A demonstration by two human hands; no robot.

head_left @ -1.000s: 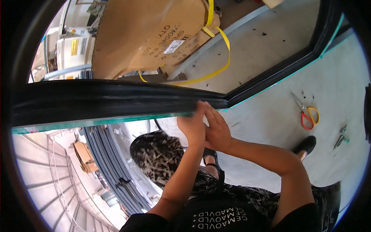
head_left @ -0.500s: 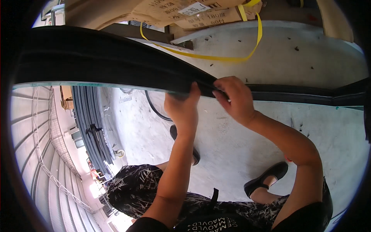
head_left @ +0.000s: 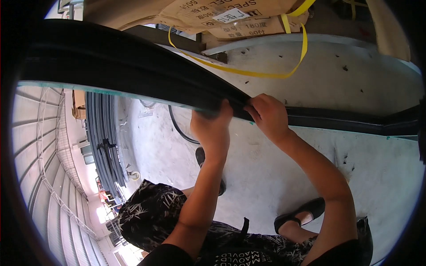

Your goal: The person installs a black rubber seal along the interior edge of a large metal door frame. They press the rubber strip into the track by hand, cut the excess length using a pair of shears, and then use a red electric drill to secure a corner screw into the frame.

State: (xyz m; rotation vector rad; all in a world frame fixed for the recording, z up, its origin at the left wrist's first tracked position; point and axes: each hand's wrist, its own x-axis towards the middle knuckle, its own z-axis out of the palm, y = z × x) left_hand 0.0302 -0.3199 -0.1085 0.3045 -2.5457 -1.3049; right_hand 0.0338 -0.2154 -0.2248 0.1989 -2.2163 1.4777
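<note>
A long black profile (head_left: 128, 66) runs across the view, wide at the left and narrow at the right, with a thin teal-white strip along its near edge. My left hand (head_left: 212, 128) is closed around that near edge at the middle, thumb on the black face and the other fingers hidden beneath. Just right of it, my right hand (head_left: 270, 116) pinches at the profile with its fingertips together. Whether a separate small piece lies between those fingertips, I cannot make out.
Beyond the profile are a brown cardboard carton (head_left: 191, 15) and a loop of yellow strapping (head_left: 248, 73). Long dark grey strips (head_left: 102, 133) lie bundled at the left. A black cable (head_left: 177, 126) curves over the pale floor (head_left: 253, 177), near my feet in black shoes (head_left: 304, 213).
My right hand's fingers have closed in tighter on the profile. The profile sits higher in view at the left and lower at the right. My left hand keeps its grip.
</note>
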